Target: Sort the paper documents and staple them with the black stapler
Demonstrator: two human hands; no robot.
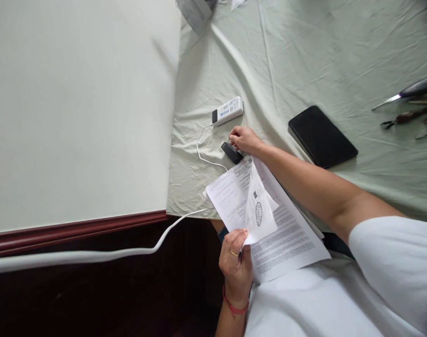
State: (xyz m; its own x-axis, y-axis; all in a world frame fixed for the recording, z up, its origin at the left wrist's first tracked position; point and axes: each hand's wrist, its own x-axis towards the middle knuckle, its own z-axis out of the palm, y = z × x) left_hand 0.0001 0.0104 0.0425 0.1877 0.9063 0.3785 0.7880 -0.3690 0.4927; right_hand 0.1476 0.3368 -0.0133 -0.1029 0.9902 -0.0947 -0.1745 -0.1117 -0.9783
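Papers [286, 243] lie just below the frame's centre, long axis slanting upper left to lower right, one narrow end pointing upper left. They sit between the hands: the left hand [236, 255], nearer, pinches their turned-up edge; the right hand [246, 139] curls beside a small black object [231, 153], grip unclear.

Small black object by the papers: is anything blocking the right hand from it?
Nothing visible does: the right hand is right at the small black object, and the papers lie by its lower end, not between them.
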